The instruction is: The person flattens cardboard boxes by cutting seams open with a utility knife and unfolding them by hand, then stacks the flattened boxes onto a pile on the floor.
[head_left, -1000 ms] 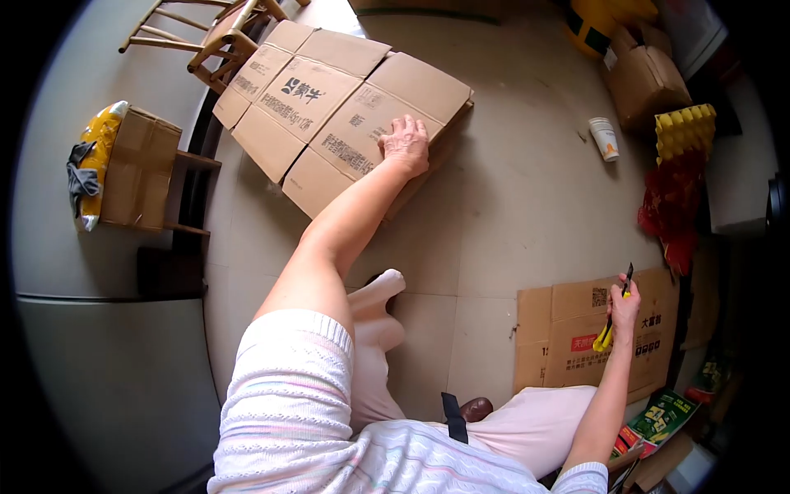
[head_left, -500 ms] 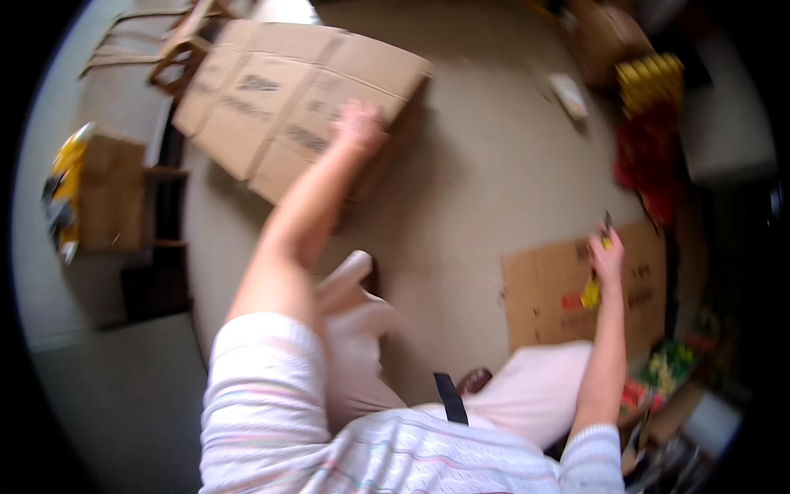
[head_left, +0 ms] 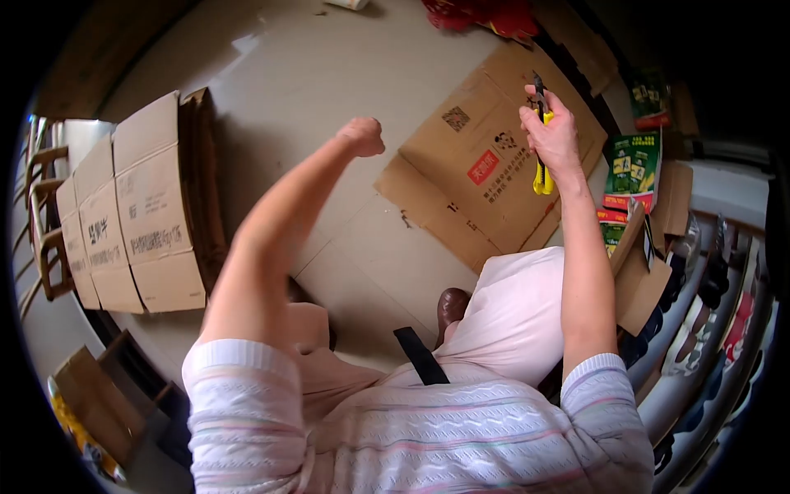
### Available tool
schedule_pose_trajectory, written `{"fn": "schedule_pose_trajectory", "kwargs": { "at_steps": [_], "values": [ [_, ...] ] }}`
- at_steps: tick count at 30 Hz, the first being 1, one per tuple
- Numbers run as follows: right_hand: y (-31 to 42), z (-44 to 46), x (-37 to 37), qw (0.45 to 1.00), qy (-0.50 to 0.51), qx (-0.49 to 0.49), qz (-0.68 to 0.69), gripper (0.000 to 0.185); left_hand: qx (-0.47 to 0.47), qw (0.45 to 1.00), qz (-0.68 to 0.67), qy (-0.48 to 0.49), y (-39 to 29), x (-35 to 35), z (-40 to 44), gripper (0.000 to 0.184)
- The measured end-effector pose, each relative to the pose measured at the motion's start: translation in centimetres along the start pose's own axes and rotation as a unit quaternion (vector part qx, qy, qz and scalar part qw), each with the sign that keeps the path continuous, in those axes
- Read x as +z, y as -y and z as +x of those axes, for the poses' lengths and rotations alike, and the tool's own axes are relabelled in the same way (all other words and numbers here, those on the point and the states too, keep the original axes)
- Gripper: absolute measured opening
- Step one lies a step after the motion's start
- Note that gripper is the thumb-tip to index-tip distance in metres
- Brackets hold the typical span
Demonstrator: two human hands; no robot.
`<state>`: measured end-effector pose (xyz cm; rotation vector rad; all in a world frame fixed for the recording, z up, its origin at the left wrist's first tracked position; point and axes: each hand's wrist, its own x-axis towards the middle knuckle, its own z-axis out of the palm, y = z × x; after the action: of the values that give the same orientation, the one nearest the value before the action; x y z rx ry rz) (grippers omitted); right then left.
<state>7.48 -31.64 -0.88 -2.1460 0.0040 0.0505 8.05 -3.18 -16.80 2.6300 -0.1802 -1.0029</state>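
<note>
In the head view my right hand grips yellow-handled cutting pliers, their dark jaws pointing up and away from me. Below the pliers, a flattened cardboard box with a QR code and red and black print lies on the floor. My left hand hangs above the tiles with its fingers curled closed; nothing shows in it. It is left of that cardboard and apart from it. At the left stands a stack of folded cardboard boxes with black print, out of my left hand's touch.
Green and red printed packages and an opened carton are at the right, beside a rack of several wrapped items. Wooden furniture stands behind the folded boxes. Red material lies at the far edge. My brown shoe is on the floor.
My left hand has come off the folded boxes and closed. The view has swung right, so the boxes now appear further left. My right hand still holds the pliers over the flattened cardboard.
</note>
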Motion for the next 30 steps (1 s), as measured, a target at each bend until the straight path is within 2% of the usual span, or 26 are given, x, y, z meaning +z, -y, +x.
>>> {"fn": "schedule_pose_trajectory", "kwargs": {
  "at_steps": [2, 4, 8, 11, 14, 15, 18, 20, 22, 23, 26, 27, 30],
  "values": [
    [-0.2, -0.5, -1.6, 1.0, -0.013, 0.019, 0.003, 0.034, 0.005, 0.997, -0.065, -0.027, -2.3, 2.3, 2.3, 0.058],
    [0.3, -1.0, -2.6, 0.998, -0.015, 0.055, 0.021, 0.034, 0.01, 0.987, -0.146, -0.068, -4.1, 5.0, 3.0, 0.037],
    [-1.1, -1.2, -3.6, 0.998, -0.01, 0.065, 0.007, 0.035, -0.078, 0.97, -0.19, -0.133, -5.6, 8.0, 4.4, 0.032],
    [-1.6, -0.8, -4.0, 0.996, -0.018, 0.088, 0.007, 0.035, -0.144, 0.952, -0.232, -0.135, -7.1, 6.9, 4.4, 0.029],
    [-2.1, -0.5, -3.2, 0.996, -0.006, 0.089, 0.001, 0.034, -0.15, 0.942, -0.256, -0.159, -7.8, 5.6, 3.3, 0.036],
    [-2.4, -0.2, -2.7, 0.996, -0.006, 0.073, -0.046, 0.035, -0.099, 0.936, -0.307, -0.144, -7.9, 5.5, 3.1, 0.036],
    [-3.0, 0.5, -1.3, 0.995, 0.009, 0.079, -0.053, 0.035, 0.04, 0.895, -0.433, -0.094, -8.5, 4.9, 2.2, 0.036],
    [-2.3, 0.8, -0.7, 0.988, 0.02, 0.145, -0.055, 0.051, 0.108, 0.863, -0.49, -0.057, -10.2, 4.7, 1.3, 0.034],
    [-2.9, 1.1, -0.2, 0.978, 0.014, 0.201, -0.046, 0.062, 0.114, 0.867, -0.471, -0.113, -12.6, 3.2, -1.2, 0.027],
    [-3.4, 1.4, -0.3, 0.978, 0.014, 0.205, -0.042, 0.076, 0.118, 0.864, -0.474, -0.119, -13.6, 3.0, -1.9, 0.027],
    [-4.2, 1.8, -0.7, 0.973, -0.044, 0.227, 0.01, 0.067, 0.145, 0.873, -0.439, -0.152, -16.3, 0.5, -5.7, 0.029],
    [-4.6, 2.0, -1.1, 0.971, -0.067, 0.228, 0.035, 0.058, 0.162, 0.874, -0.426, -0.168, -17.0, 0.4, -5.9, 0.023],
    [-5.0, 2.6, -2.5, 0.962, -0.094, 0.235, 0.102, 0.052, 0.2, 0.853, -0.447, -0.18, -18.0, 0.0, -6.8, 0.02]
  ]
}}
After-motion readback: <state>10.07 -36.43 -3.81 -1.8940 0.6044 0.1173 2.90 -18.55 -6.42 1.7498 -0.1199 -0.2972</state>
